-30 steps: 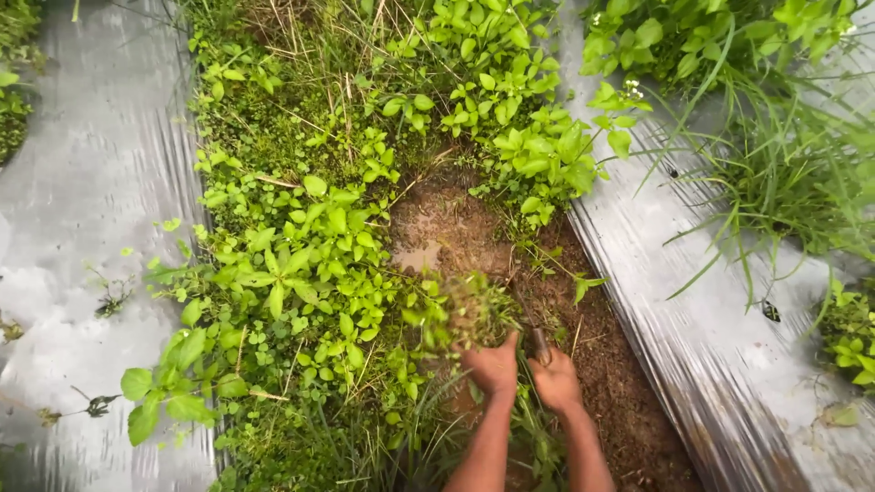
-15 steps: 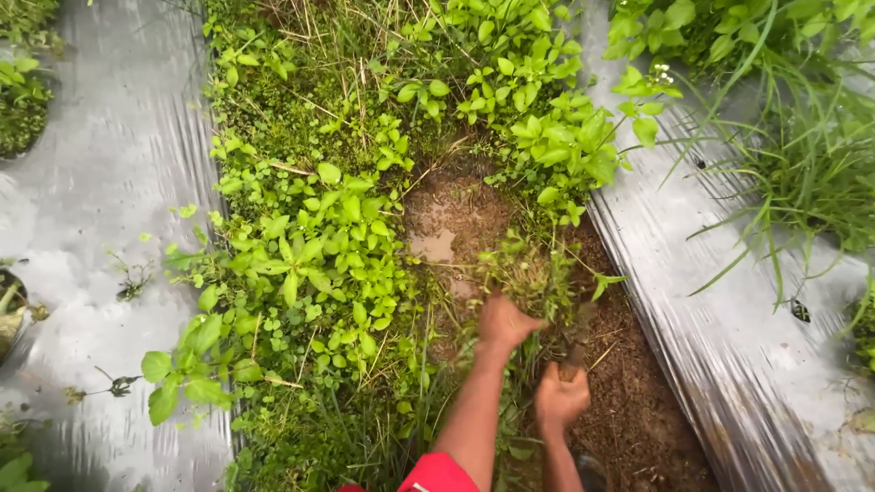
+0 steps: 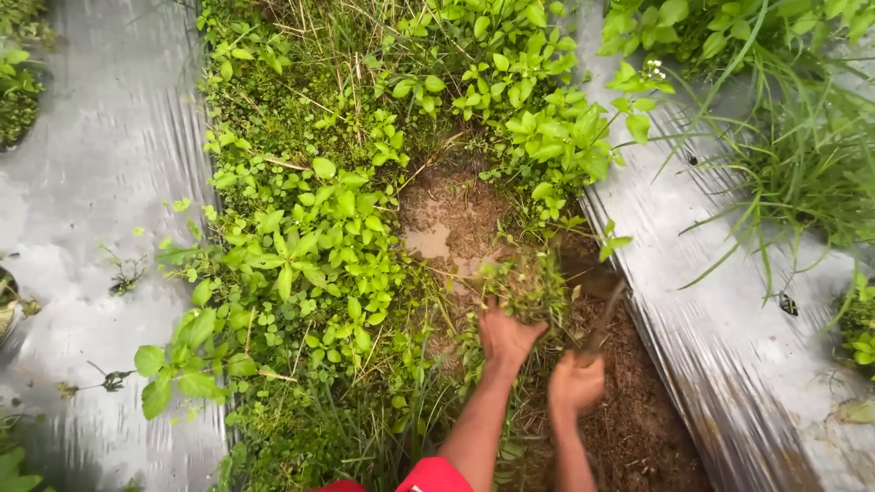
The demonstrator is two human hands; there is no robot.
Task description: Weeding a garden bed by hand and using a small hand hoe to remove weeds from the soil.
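My left hand (image 3: 504, 333) grips a clump of green weeds (image 3: 529, 287) with roots and soil, lifted a little above the bare brown soil strip (image 3: 629, 401). Just to its right, my right hand (image 3: 574, 383) is closed on the handle of a small curved tool (image 3: 605, 314), whose blade points up and right, blurred by motion. A red sleeve edge (image 3: 428, 476) shows at the bottom. Both hands are low in the middle of the furrow between two plastic-covered beds.
Dense leafy weeds (image 3: 310, 246) fill the furrow to the left and ahead. A small muddy puddle (image 3: 428, 241) lies on bare earth ahead. Silver plastic mulch (image 3: 100, 182) covers the left bed, and the right bed's mulch (image 3: 729, 310) carries long grass (image 3: 802, 173).
My right hand has moved up and right with the tool, which now swings beside the clump. My left hand stays on the weeds, slightly lower in view.
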